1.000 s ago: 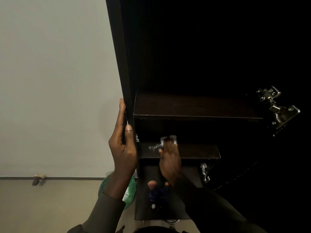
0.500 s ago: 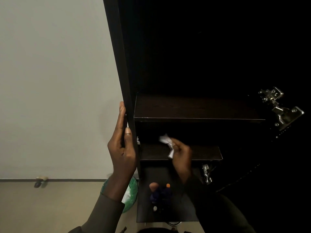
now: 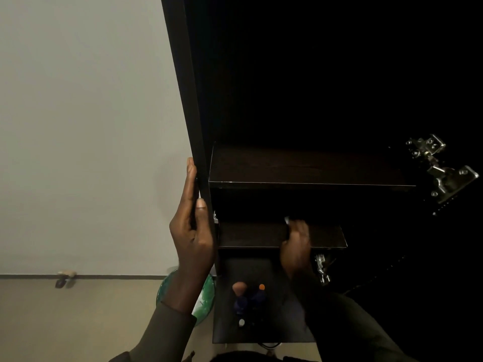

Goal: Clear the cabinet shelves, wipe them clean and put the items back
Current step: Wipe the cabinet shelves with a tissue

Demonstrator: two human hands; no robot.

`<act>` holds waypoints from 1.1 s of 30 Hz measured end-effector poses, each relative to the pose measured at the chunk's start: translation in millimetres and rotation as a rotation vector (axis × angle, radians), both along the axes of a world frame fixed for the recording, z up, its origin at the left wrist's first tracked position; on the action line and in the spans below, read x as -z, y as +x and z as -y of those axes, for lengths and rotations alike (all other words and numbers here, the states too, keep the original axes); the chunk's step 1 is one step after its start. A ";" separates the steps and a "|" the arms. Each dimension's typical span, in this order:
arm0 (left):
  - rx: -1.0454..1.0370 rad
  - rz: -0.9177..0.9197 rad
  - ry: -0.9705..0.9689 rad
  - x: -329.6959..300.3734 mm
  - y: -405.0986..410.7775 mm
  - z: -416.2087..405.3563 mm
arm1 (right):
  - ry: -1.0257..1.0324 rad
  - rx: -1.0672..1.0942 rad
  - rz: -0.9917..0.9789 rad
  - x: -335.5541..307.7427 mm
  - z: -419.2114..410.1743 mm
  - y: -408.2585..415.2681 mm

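While left hand (image 3: 192,231) grips cabinet side (image 3: 194,131), right hand (image 3: 296,244) moved rightward along shelf (image 3: 251,235), pressing cloth (image 3: 287,220).

1. Left hand (image 3: 192,231) grips the cabinet side (image 3: 193,126), left of the shelves.
2. Right hand (image 3: 296,246) on the lower shelf (image 3: 251,235), below the upper shelf (image 3: 313,168).
3. Bottles (image 3: 251,300) below both.
4. Hinge (image 3: 441,168) right.
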State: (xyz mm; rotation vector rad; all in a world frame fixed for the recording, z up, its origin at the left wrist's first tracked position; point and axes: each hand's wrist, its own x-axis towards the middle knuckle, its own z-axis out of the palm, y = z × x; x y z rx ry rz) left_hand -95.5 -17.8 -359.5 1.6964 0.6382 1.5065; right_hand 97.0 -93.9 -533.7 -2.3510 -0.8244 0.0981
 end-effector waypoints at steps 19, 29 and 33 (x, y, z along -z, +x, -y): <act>0.019 -0.010 0.000 5.2 -1.0 -0.7 | 0.283 -0.069 -0.040 -32.5 42.1 14.6; 0.024 -0.021 -0.036 16.1 -3.0 3.5 | 0.096 -0.051 0.030 4.3 40.3 5.6; 0.027 -0.024 -0.037 18.7 -3.7 3.3 | 0.123 -0.377 0.047 9.9 -1.7 -60.6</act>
